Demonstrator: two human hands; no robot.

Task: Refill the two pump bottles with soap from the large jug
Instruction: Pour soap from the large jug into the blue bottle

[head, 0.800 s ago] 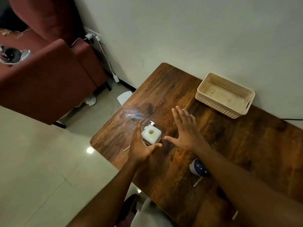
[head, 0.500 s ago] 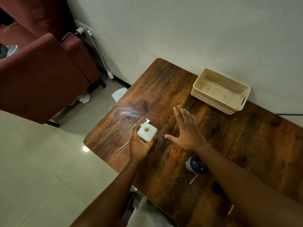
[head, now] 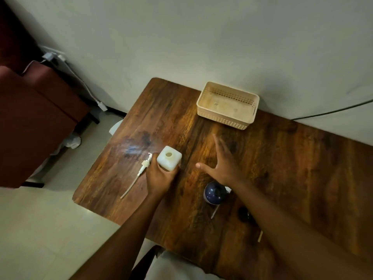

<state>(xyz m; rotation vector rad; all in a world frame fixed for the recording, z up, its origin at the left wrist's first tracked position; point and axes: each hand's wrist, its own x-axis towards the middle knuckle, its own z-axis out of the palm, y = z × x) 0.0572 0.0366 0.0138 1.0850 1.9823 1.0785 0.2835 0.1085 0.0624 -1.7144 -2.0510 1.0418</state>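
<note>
My left hand [head: 159, 178]: one, fingers wrapped around the near side of the white square bottle [head: 169, 158], gripping it where it stands on the surface [head: 302, 168].
My right hand [head: 223, 164]: one, fingers spread wide and blurred, thumb out to the left, holding nothing; it sits just right of the white bottle and apart from it. Whether it touches the wood I cannot tell.

White square bottle: one, upright, round neck hole open at the top, no pump in it. Contents cannot be made out through the hole.
White pump [head: 141, 170]: one, lying flat on the surface just left of my left hand, head toward the wall, long thin tube trailing toward the near edge.
Dark blue round bottle [head: 215, 192]: one, standing just under my right wrist. Whether it is open or what is in it I cannot tell.
Thin pale stick [head: 214, 212]: one, lying near the blue bottle on its near side; a second like piece [head: 260, 236] lies farther right beside my forearm.
Small dark thing [head: 243, 213]: one, half hidden by my right forearm; not identifiable.

Cream slotted basket [head: 203, 102]: one, at the far edge against the wall, nothing visible inside but its bare floor.

Red sofa [head: 36, 118]: one, on the floor to the left, well apart from the surface.
</note>
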